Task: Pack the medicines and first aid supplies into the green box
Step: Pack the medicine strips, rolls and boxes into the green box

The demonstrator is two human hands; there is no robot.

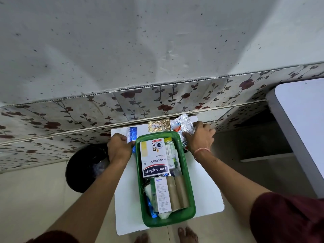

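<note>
The green box [190, 195] stands on a small white table [205, 195]. Inside lie a white Hansaplast carton [154, 157], a white medicine carton [162, 195], two brown rolls [177, 192] and a clear bottle with a yellow cap [171, 148]. My left hand [119, 149] is closed on a blue blister strip [131, 135] just left of the box's far corner. My right hand [199, 135] presses on silver foil blister strips [182, 125] to the right of the box. A gold blister strip [158, 124] lies beyond the box.
A black bin [82, 168] sits on the floor left of the table. A flowered wall panel [157, 100] runs behind. A white furniture top [301, 130] stands at the right. My bare feet [185, 235] are under the table's near edge.
</note>
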